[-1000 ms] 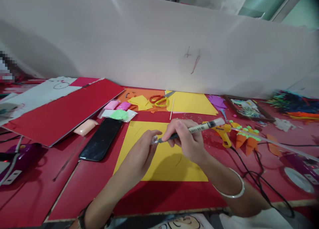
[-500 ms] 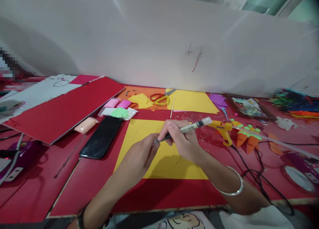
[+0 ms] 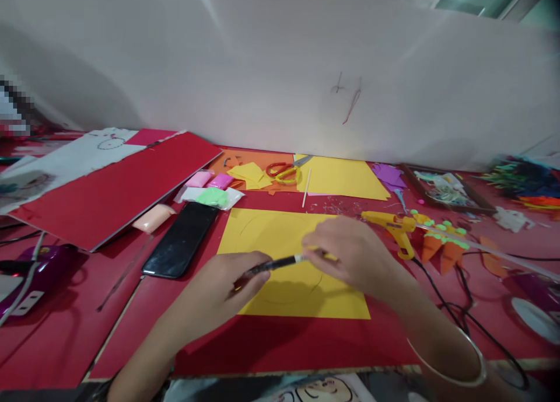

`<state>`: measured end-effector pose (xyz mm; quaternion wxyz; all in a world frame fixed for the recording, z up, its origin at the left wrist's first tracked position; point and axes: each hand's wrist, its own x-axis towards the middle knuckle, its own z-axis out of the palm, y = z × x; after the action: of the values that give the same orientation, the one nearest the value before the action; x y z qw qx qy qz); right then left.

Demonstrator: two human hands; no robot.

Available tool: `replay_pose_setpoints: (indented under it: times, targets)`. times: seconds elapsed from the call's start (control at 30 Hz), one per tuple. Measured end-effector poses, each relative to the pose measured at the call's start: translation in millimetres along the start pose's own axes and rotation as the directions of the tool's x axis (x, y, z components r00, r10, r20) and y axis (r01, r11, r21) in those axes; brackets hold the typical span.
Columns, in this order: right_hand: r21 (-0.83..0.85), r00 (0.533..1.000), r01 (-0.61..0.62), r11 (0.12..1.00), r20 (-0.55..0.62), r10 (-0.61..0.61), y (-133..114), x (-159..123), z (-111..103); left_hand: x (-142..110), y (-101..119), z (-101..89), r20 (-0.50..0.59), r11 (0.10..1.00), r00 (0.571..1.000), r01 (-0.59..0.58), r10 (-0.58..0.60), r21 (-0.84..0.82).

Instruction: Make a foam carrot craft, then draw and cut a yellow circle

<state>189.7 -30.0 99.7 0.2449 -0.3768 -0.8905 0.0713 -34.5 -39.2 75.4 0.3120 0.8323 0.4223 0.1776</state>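
Note:
A pen (image 3: 283, 263) with a dark barrel and a pale end lies aslant between my hands, above a yellow sheet (image 3: 258, 233). My left hand (image 3: 231, 279) grips its darker left part between thumb and fingers. At the pale right end, my right hand (image 3: 345, 253) has its fingers closed, somewhat blurred; they touch or nearly touch that end, and whether they hold it I cannot tell. Faint curved pencil-like lines show on the sheet, partly hidden under my hands.
Left of the sheet lie a black phone (image 3: 180, 238), clay packets (image 3: 212, 196) and a red board (image 3: 118, 186). Behind are scissors (image 3: 284, 171) and a white stick (image 3: 306, 187). A yellow glue gun (image 3: 396, 230) with its cable and orange carrot shapes (image 3: 441, 250) sit on the right.
The pen was in my right hand, its tip end at my left fingers. My left hand now grips it, and my right hand has shifted to its pale end. The view has moved slightly.

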Motion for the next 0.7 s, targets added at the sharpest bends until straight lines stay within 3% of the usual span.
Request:
replay_pose_setpoints:
  times: [0.07,0.1,0.2,0.3,0.4,0.57,0.7]
  targets:
    - [-0.149,0.982,0.099,0.984,0.171,-0.073,-7.6,-7.2,6.7,-2.8,-3.1,-1.5,0.025,0.999,0.999,-0.025,0.026,-0.034]
    - [-0.183,0.979,0.114,0.976,0.190,-0.079,-11.9,-10.0,12.2,-3.8,-4.0,-0.9,0.024,0.998,0.999,-0.040,0.041,-0.050]
    - [-0.242,0.980,0.136,0.961,0.176,-0.094,-21.6,-14.7,29.2,-5.8,-4.5,4.7,-0.090,0.993,0.991,-0.108,0.104,-0.042]
    - [-0.225,0.977,0.153,0.962,0.180,-0.113,-25.1,-16.4,37.7,-9.3,-4.0,12.5,-0.287,0.980,0.939,-0.198,0.191,0.005]
    - [-0.172,0.971,0.145,0.974,0.215,-0.106,-26.7,-18.9,37.9,-15.6,-2.9,18.2,-0.360,0.967,0.899,-0.249,0.248,0.046]
    - [-0.109,0.955,0.077,0.991,0.292,-0.042,-30.9,-24.5,38.8,-20.4,-0.9,25.1,-0.377,0.958,0.881,-0.246,0.285,0.149]
    - [-0.091,0.943,0.009,0.996,0.333,0.022,-25.4,-27.7,41.5,-16.8,-6.7,30.0,-0.246,0.967,0.939,-0.207,0.240,0.151]
